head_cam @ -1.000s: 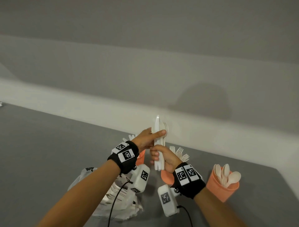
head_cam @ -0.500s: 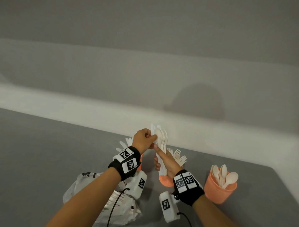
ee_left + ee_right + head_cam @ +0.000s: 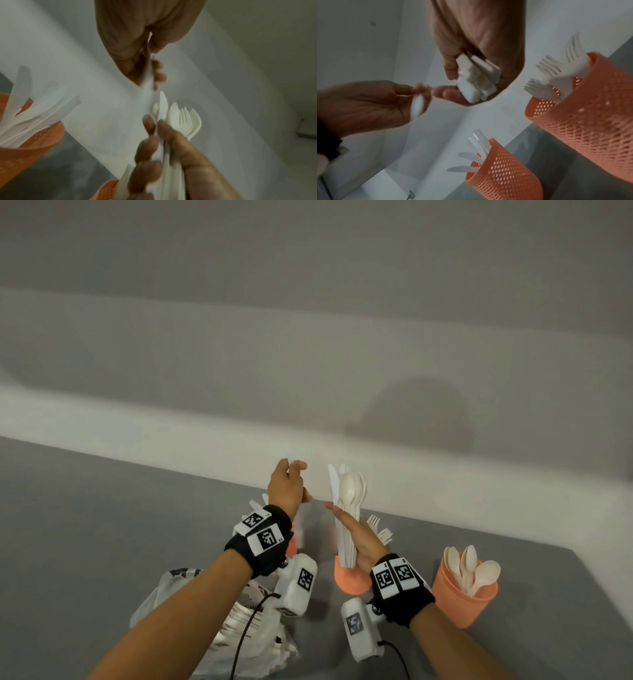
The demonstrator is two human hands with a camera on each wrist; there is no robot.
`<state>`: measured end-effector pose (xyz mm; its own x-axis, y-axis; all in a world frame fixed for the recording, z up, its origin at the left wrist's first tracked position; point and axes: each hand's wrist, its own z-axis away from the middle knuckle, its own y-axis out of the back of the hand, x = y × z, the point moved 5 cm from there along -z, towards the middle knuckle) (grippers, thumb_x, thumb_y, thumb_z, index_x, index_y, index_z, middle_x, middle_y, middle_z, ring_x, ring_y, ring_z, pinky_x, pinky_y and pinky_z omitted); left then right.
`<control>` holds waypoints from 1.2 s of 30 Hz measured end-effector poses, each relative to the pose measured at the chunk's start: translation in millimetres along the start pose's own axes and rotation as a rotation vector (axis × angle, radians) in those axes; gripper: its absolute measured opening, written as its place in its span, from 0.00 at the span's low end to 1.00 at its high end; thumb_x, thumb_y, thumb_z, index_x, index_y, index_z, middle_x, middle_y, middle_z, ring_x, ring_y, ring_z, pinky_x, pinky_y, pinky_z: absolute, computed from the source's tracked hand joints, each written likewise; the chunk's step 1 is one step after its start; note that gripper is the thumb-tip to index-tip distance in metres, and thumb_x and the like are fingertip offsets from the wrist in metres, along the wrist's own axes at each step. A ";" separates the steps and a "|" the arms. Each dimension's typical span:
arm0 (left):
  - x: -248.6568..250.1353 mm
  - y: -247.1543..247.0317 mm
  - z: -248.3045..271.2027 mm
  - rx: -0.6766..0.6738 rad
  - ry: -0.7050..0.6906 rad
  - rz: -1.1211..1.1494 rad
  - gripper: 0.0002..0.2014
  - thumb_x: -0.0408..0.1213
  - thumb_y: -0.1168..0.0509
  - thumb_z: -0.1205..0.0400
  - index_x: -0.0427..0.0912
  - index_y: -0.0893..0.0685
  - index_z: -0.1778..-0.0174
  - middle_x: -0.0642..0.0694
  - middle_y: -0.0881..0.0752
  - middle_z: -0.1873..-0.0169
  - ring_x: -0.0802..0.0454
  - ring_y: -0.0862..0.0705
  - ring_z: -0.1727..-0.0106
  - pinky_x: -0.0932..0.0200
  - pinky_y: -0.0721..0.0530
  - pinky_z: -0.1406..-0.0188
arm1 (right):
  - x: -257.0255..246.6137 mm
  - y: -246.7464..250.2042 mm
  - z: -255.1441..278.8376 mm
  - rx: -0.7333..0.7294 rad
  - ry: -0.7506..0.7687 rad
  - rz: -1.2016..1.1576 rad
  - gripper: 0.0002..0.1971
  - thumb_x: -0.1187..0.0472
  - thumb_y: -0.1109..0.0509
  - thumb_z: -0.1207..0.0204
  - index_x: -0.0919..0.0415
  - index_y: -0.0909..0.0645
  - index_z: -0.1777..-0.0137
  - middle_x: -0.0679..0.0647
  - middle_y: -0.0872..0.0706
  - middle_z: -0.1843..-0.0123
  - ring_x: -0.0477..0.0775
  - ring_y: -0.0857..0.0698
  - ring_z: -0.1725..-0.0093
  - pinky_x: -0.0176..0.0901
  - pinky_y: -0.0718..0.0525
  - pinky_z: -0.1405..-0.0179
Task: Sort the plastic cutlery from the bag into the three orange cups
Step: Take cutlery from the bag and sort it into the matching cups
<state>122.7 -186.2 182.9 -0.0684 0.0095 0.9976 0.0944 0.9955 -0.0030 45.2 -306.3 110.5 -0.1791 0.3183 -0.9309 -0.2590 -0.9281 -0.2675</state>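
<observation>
My right hand [image 3: 356, 537] grips a bundle of white cutlery [image 3: 349, 505] upright by the handles; it holds spoons, a knife and forks [image 3: 188, 121]. My left hand [image 3: 291, 484], a little to the left of the bundle, pinches one blurred white piece [image 3: 418, 106] apart from it. Three orange cups stand below. The left cup [image 3: 501, 169] holds knives and is mostly hidden behind my left wrist in the head view. Forks fill the middle cup [image 3: 351, 580]. The right cup [image 3: 462, 597] holds spoons. The plastic bag [image 3: 239, 631] lies under my left forearm.
The grey table [image 3: 102, 525] runs up to a white ledge and wall [image 3: 205, 440] right behind the cups. Its right edge [image 3: 603, 583] passes close to the spoon cup. Camera cables hang from both wrists.
My left hand has pulled one piece out of the bundle and moved left, so the hands are now apart. The right hand keeps the bundle upright.
</observation>
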 end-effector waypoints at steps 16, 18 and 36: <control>-4.4 -21.8 10.6 -0.024 -0.065 -0.109 0.07 0.34 0.39 0.19 0.38 0.30 0.50 0.51 0.24 0.67 0.53 0.23 0.65 0.65 0.26 0.70 | -12.8 -13.4 2.6 -0.066 0.001 -0.038 0.12 0.52 0.37 0.20 0.61 0.21 0.56 0.54 0.18 0.73 0.47 0.23 0.80 0.35 0.25 0.81; -8.7 -24.8 12.2 -0.061 -0.100 -0.167 0.06 0.34 0.38 0.19 0.37 0.27 0.53 0.50 0.23 0.68 0.52 0.23 0.64 0.66 0.27 0.69 | -14.6 -13.1 0.6 -0.045 0.024 -0.001 0.14 0.51 0.36 0.20 0.62 0.20 0.56 0.54 0.17 0.73 0.48 0.21 0.78 0.36 0.23 0.79; -5.2 -19.3 6.3 -0.337 0.161 -0.043 0.22 0.57 0.36 0.23 0.40 0.18 0.47 0.49 0.26 0.67 0.58 0.38 0.79 0.69 0.37 0.84 | -14.0 -18.3 6.2 -0.267 -0.149 -0.185 0.18 0.47 0.34 0.31 0.53 0.27 0.79 0.45 0.34 0.88 0.41 0.35 0.90 0.33 0.26 0.85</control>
<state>115.0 -204.9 177.4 0.0749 -0.0730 0.9945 0.4185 0.9076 0.0351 46.6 -292.5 130.0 -0.2944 0.4922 -0.8192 -0.0460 -0.8635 -0.5023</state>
